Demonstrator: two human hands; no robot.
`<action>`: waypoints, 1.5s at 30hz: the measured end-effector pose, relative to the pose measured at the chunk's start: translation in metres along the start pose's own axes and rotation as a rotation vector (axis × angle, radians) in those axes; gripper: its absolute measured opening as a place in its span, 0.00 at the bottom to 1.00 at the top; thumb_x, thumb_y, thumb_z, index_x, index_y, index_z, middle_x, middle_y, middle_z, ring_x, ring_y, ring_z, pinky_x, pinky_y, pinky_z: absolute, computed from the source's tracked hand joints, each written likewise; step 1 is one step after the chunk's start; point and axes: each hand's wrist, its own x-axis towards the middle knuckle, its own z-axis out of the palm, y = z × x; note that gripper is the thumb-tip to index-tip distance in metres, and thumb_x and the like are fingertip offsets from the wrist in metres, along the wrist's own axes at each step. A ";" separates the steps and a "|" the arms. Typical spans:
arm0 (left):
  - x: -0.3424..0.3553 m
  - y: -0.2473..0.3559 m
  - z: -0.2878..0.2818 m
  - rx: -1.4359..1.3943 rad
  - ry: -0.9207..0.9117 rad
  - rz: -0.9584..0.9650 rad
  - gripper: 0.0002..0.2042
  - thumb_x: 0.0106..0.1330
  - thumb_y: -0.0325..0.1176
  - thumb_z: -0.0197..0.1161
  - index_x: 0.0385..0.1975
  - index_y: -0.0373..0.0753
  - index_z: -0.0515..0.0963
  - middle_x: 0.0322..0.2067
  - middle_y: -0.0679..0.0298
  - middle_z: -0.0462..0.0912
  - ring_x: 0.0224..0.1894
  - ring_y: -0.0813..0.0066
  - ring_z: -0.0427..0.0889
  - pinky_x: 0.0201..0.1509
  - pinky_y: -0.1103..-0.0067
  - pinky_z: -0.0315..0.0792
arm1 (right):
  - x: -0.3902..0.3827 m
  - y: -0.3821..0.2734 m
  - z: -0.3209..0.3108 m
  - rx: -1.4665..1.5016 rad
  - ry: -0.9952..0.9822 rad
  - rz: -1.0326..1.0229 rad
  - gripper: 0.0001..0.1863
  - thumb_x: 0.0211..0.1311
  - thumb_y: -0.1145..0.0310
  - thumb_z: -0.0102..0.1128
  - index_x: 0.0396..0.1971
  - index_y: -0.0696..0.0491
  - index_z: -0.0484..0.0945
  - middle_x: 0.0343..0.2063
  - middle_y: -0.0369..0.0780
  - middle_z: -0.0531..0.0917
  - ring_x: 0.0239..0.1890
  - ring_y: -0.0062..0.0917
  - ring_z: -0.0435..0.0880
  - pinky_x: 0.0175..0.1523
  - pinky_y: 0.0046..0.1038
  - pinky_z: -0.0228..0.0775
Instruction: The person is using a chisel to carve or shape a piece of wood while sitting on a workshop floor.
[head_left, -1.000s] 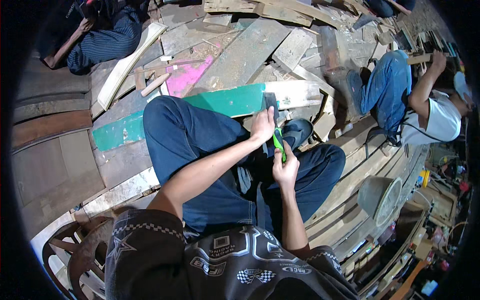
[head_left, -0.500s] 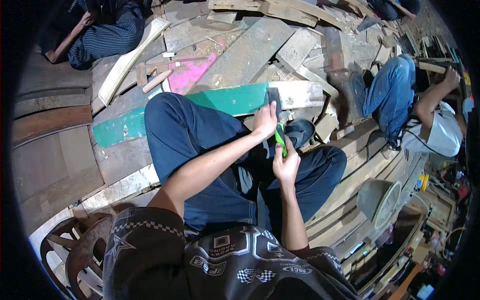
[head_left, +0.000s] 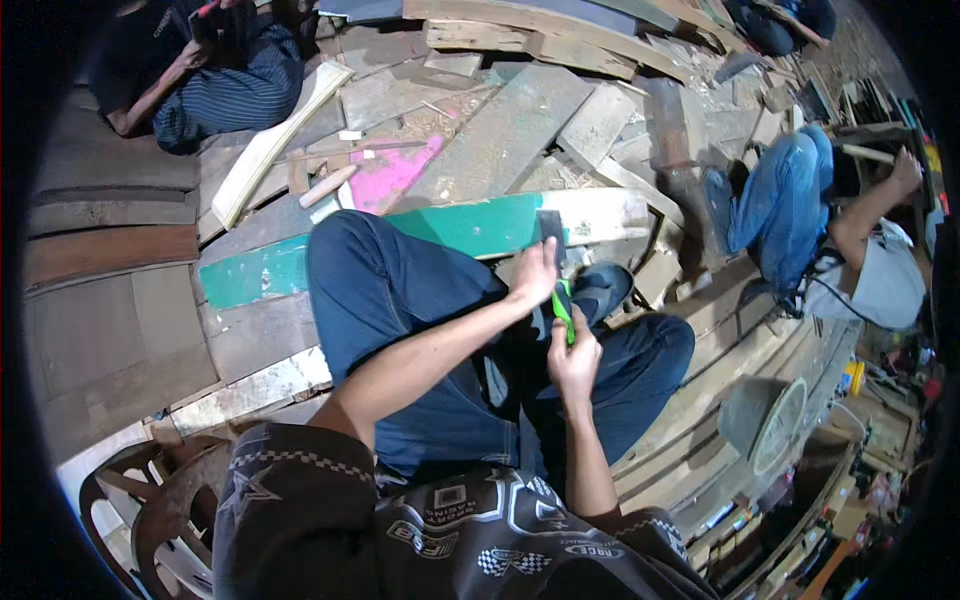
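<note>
My right hand (head_left: 575, 358) is closed round the green and black handle of a flat-bladed hand tool (head_left: 562, 302), held between my bent knees. Its wide, dark grey blade (head_left: 550, 226) points away from me, the far end over the green and white board (head_left: 480, 222). My left hand (head_left: 535, 272) presses its fingers together along the blade's left side; their undersides are hidden. Whether the tool is a chisel or a scraper I cannot tell. A dark sandal (head_left: 604, 288) on my foot shows just right of the tool.
Loose planks (head_left: 500, 130) and a pink-painted piece (head_left: 395, 172) lie ahead. A person in striped trousers (head_left: 235, 95) sits at far left, another in blue jeans (head_left: 785, 185) at right. A bucket (head_left: 755, 420) stands near right, a curved wooden frame (head_left: 165, 510) near left.
The whole scene has shifted slightly down in view. Both hands keep their hold on the tool, nearly unmoved. At far left, a red-tipped object now shows above the other person's hand.
</note>
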 end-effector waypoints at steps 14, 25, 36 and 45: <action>-0.011 0.007 0.026 -0.058 -0.035 -0.057 0.30 0.75 0.51 0.36 0.34 0.30 0.78 0.34 0.40 0.80 0.42 0.39 0.78 0.49 0.55 0.68 | 0.003 0.026 -0.014 0.125 -0.002 0.014 0.17 0.59 0.73 0.55 0.46 0.66 0.75 0.23 0.54 0.79 0.26 0.40 0.83 0.35 0.35 0.72; -0.002 0.012 0.003 0.017 -0.082 -0.075 0.30 0.75 0.52 0.35 0.31 0.32 0.79 0.30 0.41 0.80 0.38 0.41 0.79 0.44 0.56 0.71 | 0.007 0.009 -0.003 -0.046 0.012 -0.178 0.24 0.58 0.74 0.53 0.56 0.61 0.73 0.29 0.59 0.80 0.33 0.52 0.82 0.40 0.42 0.74; -0.013 0.017 0.013 0.090 -0.060 -0.054 0.28 0.75 0.49 0.38 0.30 0.29 0.77 0.33 0.38 0.80 0.41 0.37 0.78 0.52 0.55 0.69 | -0.001 0.024 -0.004 -0.034 0.035 -0.123 0.23 0.61 0.73 0.53 0.58 0.58 0.72 0.25 0.58 0.77 0.26 0.45 0.83 0.33 0.36 0.72; -0.011 0.005 0.020 0.043 0.091 0.081 0.26 0.75 0.47 0.41 0.31 0.31 0.78 0.31 0.39 0.80 0.40 0.38 0.78 0.46 0.56 0.71 | 0.001 0.012 -0.007 -0.035 0.002 -0.127 0.24 0.59 0.75 0.52 0.57 0.62 0.71 0.26 0.59 0.79 0.27 0.51 0.81 0.36 0.41 0.73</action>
